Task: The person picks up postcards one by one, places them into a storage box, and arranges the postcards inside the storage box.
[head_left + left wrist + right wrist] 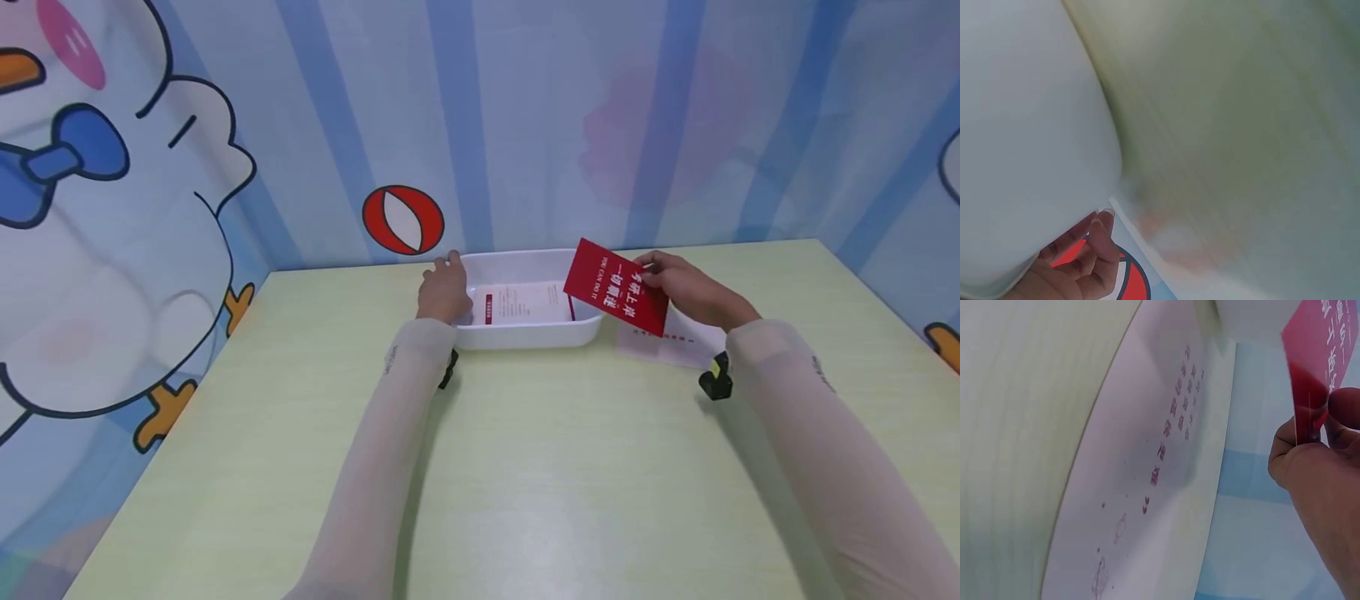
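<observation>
A white rectangular tray (528, 337) stands near the table's far edge. My left hand (443, 292) holds its left end, fingers curled at the rim; in the left wrist view the tray's pale wall hides part of that hand (1075, 269). Inside the tray lies a white printed card (528, 302) with a red strip. My right hand (697, 290) pinches a red card (611, 283) with white lettering by its right edge, tilted over the tray's right end. Under this hand a pale pink printed sheet (1129, 456) lies flat on the table.
The light wooden table (555, 467) reaches back to a blue striped cloth backdrop (525, 125) with cartoon figures, which stands close behind the tray. A dark wrist device (716, 379) hangs under the right sleeve.
</observation>
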A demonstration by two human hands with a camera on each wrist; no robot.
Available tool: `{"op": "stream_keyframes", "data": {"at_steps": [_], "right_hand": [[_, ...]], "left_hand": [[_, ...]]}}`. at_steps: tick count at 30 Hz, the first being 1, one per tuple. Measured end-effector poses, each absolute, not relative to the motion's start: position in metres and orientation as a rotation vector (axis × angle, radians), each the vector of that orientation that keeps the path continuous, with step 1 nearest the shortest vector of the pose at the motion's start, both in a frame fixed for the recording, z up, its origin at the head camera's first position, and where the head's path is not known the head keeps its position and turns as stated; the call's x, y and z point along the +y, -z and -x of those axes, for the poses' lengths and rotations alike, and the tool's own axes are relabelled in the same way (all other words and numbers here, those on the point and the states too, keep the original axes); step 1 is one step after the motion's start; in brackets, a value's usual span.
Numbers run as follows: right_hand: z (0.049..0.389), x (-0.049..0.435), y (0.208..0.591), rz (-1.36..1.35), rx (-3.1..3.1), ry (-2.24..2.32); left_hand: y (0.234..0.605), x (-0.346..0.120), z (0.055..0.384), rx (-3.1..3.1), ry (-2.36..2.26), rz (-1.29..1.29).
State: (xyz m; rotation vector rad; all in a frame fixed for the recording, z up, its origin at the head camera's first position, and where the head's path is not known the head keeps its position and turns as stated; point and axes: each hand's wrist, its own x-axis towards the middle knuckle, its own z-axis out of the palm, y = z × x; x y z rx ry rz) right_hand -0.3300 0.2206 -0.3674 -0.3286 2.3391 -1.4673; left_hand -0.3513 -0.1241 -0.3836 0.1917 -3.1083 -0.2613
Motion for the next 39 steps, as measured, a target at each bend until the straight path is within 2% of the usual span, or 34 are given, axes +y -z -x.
{"op": "stream_keyframes", "data": {"at_steps": [12,39], "right_hand": [[0.328,0.200,0.362,0.359,2.224,1.570],[0.334,0.154,0.344,0.510,2.317,1.478]], "left_hand": [[0.385,-0.123,0.350,-3.106,0.236,-0.200],[0.379,-0.123,0.347,-3.096,0.212,-0.220]]}}
